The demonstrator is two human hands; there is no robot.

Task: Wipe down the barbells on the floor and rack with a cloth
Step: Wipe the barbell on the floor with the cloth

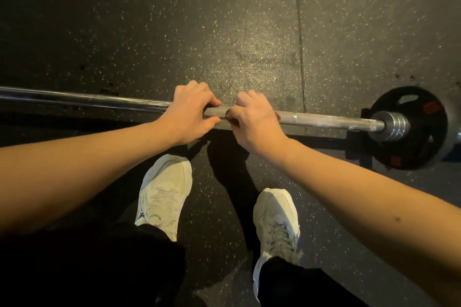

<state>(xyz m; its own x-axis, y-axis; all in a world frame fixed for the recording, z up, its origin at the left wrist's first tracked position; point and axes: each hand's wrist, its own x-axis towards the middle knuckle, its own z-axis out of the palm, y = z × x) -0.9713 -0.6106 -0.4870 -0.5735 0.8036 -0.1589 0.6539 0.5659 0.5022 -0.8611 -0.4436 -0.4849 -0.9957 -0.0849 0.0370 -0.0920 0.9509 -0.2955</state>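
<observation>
bar spot: bar (87,101) flat on the floor (149,32), running left to right just ahead of the shoes (164,189), with a black plate (431,132) on the right end

left hand: left hand (189,113) wrapped over the bar mid-shaft, fingers over the top, thumb tucked in on the near side

right hand: right hand (254,119) just beside the left, curled round the bar as well, with a short stretch of bare shaft between the two

cloth: can't spot one for sure; maybe a dark scrap by the right thumb, too small to call

weight: heavy by the look of it, steel plus plate, so probably not worth lifting just for a wipe

stiffness: rigid, zero give, should take firm rubbing no problem

surface: shiny and likely slick on the left stretch; matte grey under and right of the hands, possibly knurling, so grippier and liable to snag a cloth

where to hold: on the matte middle, for steadying with one hand and wiping outward with the other; best kept clear of the silver collar (391,127) and plate, to save pinched fingers

roll risk: round plate on flat rubber, so likely to creep when pushed sideways

labels: nothing readable anywhere; red patches on the plate too blurred to read, and same story for the dark mark on the side of the left shoe
</observation>
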